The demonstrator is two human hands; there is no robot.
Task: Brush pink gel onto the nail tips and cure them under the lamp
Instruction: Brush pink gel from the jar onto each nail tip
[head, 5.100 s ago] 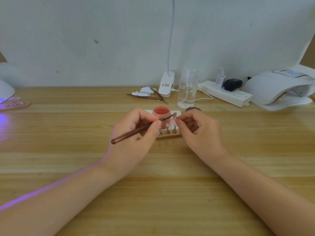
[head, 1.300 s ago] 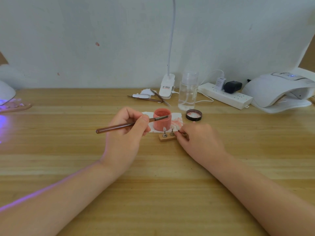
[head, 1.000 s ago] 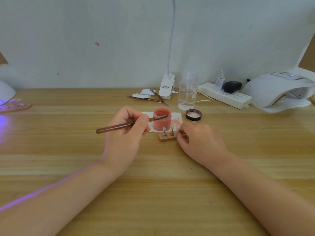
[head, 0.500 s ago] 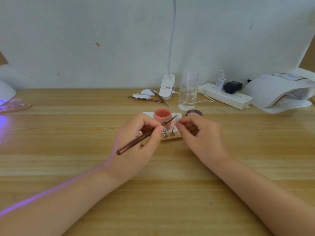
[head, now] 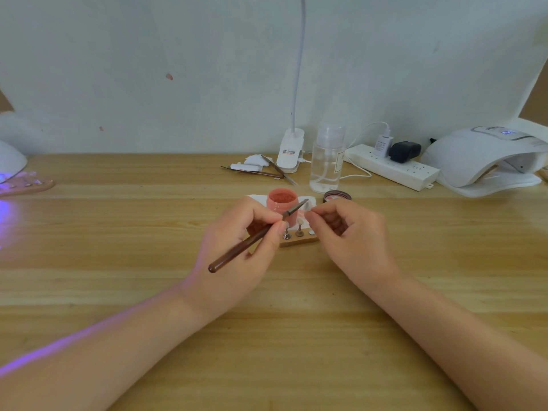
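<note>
At frame centre the left hand grips the gel brush like a pen, bristles reaching a nail tip pinched on its stand by the right hand. The open pink gel jar sits just behind, and a wooden holder with two more tips lies below it on the table. Best to brace both hands on the table, lay thin strokes from base to edge, and keep gel off the fingers. The curing lamp waits at the upper right.
</note>
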